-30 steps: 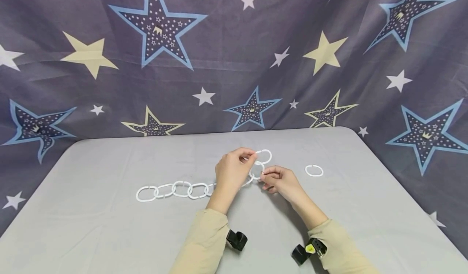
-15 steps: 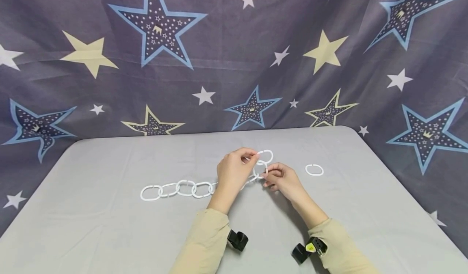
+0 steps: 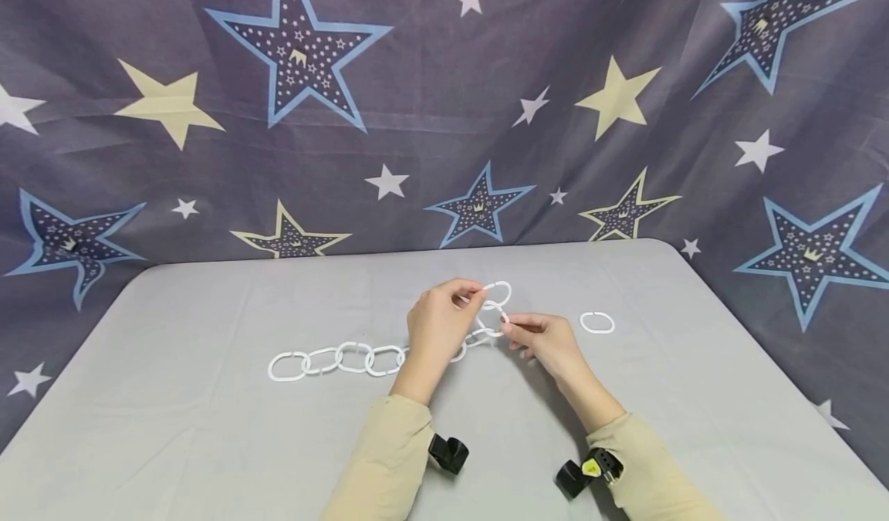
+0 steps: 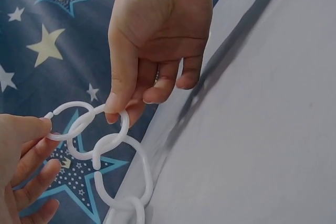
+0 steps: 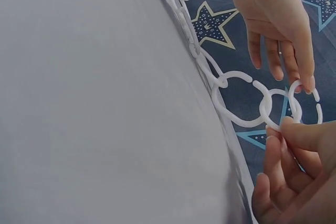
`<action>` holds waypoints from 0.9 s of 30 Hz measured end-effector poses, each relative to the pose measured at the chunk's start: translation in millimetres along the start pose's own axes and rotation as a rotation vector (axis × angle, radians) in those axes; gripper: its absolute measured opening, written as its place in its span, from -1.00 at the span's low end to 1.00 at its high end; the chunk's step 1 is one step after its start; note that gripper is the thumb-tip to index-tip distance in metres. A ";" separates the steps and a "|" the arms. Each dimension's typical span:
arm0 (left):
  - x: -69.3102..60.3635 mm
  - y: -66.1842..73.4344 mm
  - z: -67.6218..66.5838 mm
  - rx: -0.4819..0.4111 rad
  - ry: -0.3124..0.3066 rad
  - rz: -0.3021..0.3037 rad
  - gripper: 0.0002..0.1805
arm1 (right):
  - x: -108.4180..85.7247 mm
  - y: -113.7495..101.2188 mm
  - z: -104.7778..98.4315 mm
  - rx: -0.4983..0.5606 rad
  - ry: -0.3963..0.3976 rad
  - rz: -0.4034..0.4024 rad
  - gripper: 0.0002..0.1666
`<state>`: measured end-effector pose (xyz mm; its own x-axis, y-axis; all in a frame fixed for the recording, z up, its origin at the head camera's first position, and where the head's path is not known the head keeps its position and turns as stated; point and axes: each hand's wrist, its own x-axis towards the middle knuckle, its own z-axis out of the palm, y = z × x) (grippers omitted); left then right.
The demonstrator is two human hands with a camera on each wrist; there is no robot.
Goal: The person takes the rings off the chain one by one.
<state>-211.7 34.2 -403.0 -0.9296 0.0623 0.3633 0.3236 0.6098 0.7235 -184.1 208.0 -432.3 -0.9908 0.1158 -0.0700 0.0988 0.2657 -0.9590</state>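
Observation:
A white plastic chain (image 3: 355,357) of open-gapped oval links lies partly on the table, its right end lifted. My left hand (image 3: 441,322) pinches the end link (image 3: 501,295) between thumb and forefinger. Just below, my right hand (image 3: 549,343) pinches the second link (image 5: 276,94), which is hooked through the end link. In the left wrist view, a gap shows in the third link (image 4: 148,166). My left hand and wrist hide the chain's middle in the head view. A single loose link (image 3: 597,323) lies to the right of my right hand.
The table (image 3: 208,444) has a grey cover and rounded back corners. Behind it hangs a dark curtain (image 3: 417,65) printed with stars. Black wrist-worn devices (image 3: 449,454) sit by both sleeves.
The chain's left part has slid slightly right, then stopped. My hands shifted slightly right, and my left hand came back left. The second link has tilted between my hands.

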 end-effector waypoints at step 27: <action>1.5 -8.9 -3.2 0.045 -0.101 0.083 -0.83 | -1.1 -1.7 -1.1 0.020 0.033 -0.014 -0.67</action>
<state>-215.4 26.3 -407.0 -0.9136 0.1924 0.3583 0.3944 0.6340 0.6652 -183.2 208.4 -430.3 -0.9884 0.1442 -0.0478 0.0829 0.2486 -0.9651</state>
